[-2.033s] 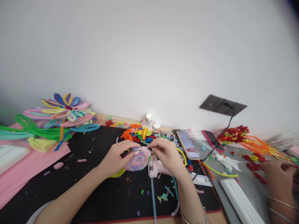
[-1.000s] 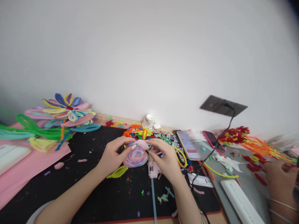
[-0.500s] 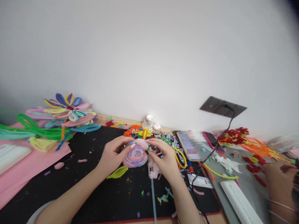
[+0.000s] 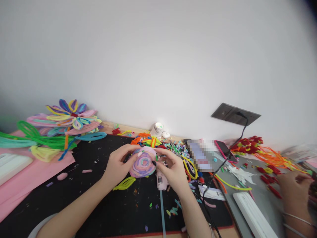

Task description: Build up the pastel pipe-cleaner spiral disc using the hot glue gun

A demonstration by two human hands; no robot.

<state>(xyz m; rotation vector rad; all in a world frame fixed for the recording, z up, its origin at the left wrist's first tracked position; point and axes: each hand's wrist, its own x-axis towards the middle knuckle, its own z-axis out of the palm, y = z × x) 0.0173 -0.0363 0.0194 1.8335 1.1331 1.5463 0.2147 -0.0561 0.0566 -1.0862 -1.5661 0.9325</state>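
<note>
Between my two hands is a round pastel spiral disc (image 4: 143,163) of coiled pink, purple and blue fuzzy pipe cleaners. My left hand (image 4: 122,163) pinches its left edge, thumb on the front face. On the opposite edge my right hand (image 4: 172,167) has its thumb, with a dark nail, and fingers closed on the rim. Below the right hand lies a pale pink glue gun (image 4: 162,181), partly covered by that hand, with a long translucent glue stick (image 4: 162,211) running from it toward me. A yellow-green looped pipe cleaner piece (image 4: 124,183) rests just below the disc.
Black mat (image 4: 99,205) with scattered clippings. Left: pipe cleaner flower (image 4: 74,115), green loops (image 4: 32,132), pink paper (image 4: 56,165). Right: phone (image 4: 198,155), black cable (image 4: 224,163), white power strip (image 4: 254,215), and another person's hand (image 4: 294,188). A small white cup (image 4: 158,129) stands by the wall.
My hands keep hold of the disc, and it has shifted very slightly left. My right thumb has moved a little left across its face. The other person's hand has moved slightly.
</note>
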